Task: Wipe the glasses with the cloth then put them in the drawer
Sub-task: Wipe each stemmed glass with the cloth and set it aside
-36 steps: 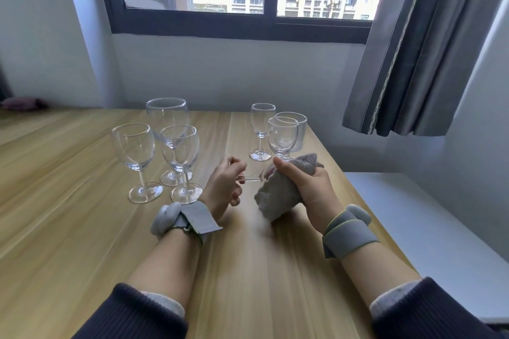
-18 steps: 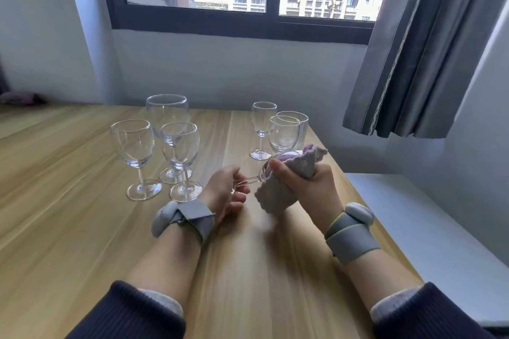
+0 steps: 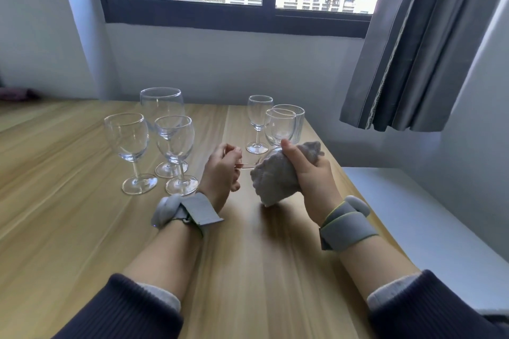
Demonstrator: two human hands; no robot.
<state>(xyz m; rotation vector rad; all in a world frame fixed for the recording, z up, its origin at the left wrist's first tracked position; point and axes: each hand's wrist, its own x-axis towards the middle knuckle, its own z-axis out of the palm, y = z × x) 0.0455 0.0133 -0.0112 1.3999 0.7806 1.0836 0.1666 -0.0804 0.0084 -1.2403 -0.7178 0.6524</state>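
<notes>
A stemmed glass (image 3: 246, 165) lies sideways between my hands above the wooden table (image 3: 82, 223). My left hand (image 3: 220, 173) grips its foot and stem. My right hand (image 3: 308, 173) holds a grey cloth (image 3: 275, 179) wrapped round the bowl, which is hidden inside it. Three wine glasses stand at the left: a near one (image 3: 128, 146), a middle one (image 3: 175, 146) and a larger one (image 3: 162, 107) behind. At the right stand a small stemmed glass (image 3: 259, 118), another stemmed glass (image 3: 279, 126) and a ribbed tumbler (image 3: 298, 118). No drawer is in view.
The table's right edge runs close by my right forearm, with a lower white surface (image 3: 427, 228) beyond it. A grey curtain (image 3: 427, 41) hangs at the upper right. A window and wall stand behind the table. A dark cloth (image 3: 16, 94) lies far left.
My right hand has shifted the cloth round the glass bowl, its thumb now on top. The left hand keeps its hold on the stem. The view has tilted slightly.
</notes>
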